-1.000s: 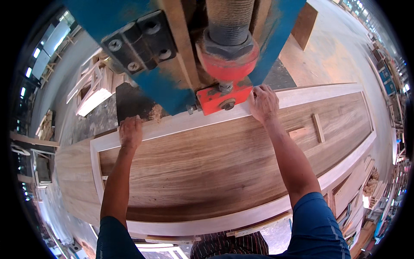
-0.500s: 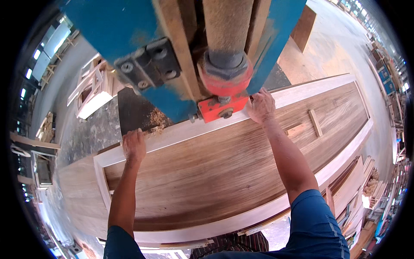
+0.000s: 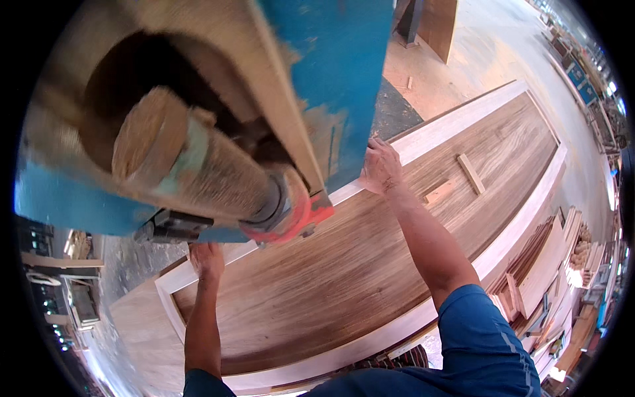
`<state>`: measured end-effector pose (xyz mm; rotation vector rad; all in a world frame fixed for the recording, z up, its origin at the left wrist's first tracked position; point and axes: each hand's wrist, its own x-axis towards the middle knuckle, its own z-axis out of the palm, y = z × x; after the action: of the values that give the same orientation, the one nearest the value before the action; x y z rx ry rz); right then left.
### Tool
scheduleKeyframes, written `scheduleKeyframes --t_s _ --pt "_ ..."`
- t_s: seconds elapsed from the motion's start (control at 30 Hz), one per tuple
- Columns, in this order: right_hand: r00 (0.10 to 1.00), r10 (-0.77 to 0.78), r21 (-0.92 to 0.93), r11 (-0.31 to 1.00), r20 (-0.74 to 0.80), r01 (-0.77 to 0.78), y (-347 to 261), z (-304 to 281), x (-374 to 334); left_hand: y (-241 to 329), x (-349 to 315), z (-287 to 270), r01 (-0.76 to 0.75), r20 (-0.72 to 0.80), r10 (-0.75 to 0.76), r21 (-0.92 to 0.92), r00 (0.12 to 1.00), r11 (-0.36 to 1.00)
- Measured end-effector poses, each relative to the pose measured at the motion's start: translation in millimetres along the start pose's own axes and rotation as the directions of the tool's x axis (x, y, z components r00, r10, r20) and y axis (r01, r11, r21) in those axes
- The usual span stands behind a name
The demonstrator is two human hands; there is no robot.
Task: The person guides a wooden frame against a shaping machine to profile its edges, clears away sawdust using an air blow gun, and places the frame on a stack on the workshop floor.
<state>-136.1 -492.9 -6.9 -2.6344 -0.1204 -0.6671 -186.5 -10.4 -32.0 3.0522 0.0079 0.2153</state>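
A large wooden panel [image 3: 317, 284] with brown grain lies in front of me inside a pale wooden frame [image 3: 446, 137]. My right hand [image 3: 382, 167] grips the frame's far rail, its fingers curled over the outer edge beside the blue machine. Farther left on that same rail is my left hand [image 3: 208, 259], bent over the edge, its fingertips partly hidden under the machine's black hinge [image 3: 173, 226]. Between the hands hangs the machine's red clamp-like fitting [image 3: 284, 225], above the rail and close to it in the picture.
The blue machine body [image 3: 337, 73] with a dusty shaft [image 3: 198, 155] looms over the upper left. Two small wood strips, one darker [image 3: 471, 174] and one orange-toned [image 3: 439, 192], lie on the panel. Stacked boards [image 3: 529, 271] stand at the right. Sawdust covers the floor beyond.
My view has swung, so the machine looks larger, blurred and farther left and covers more around my left hand. Both hands remain on the far rail; the frame appears more tilted.
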Motion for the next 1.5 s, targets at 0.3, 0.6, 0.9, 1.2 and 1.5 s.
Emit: scheduleKeyframes --t_s 0.3,0.6,0.9,1.2,1.5 --pt "1.0 0.027 0.016 1.0 0.015 -0.027 12.2 0.5 2.0 -30.1 0.2 44.4 -0.299 -0.243 0.48 0.531 0.843 0.793" --pt "0.999 0.013 0.06 0.998 -0.048 -0.011 20.6 3.3 5.3 27.6 9.8 -14.1 -0.2 -0.102 0.184 -0.17 0.978 0.965" --pt "0.996 0.09 -0.095 0.992 0.009 -0.088 39.2 3.4 1.1 -16.4 0.7 -42.2 -0.427 0.176 0.427 -0.042 0.887 0.903" --pt "0.993 0.045 0.006 0.999 0.113 -0.046 40.4 3.0 18.2 -50.1 -2.2 -54.3 -0.403 0.256 0.425 -0.135 0.868 0.905" --pt "0.993 0.049 0.021 0.998 0.105 -0.051 51.8 -10.4 24.0 -39.4 4.3 -42.7 -0.524 -0.003 0.524 0.041 0.851 0.851"
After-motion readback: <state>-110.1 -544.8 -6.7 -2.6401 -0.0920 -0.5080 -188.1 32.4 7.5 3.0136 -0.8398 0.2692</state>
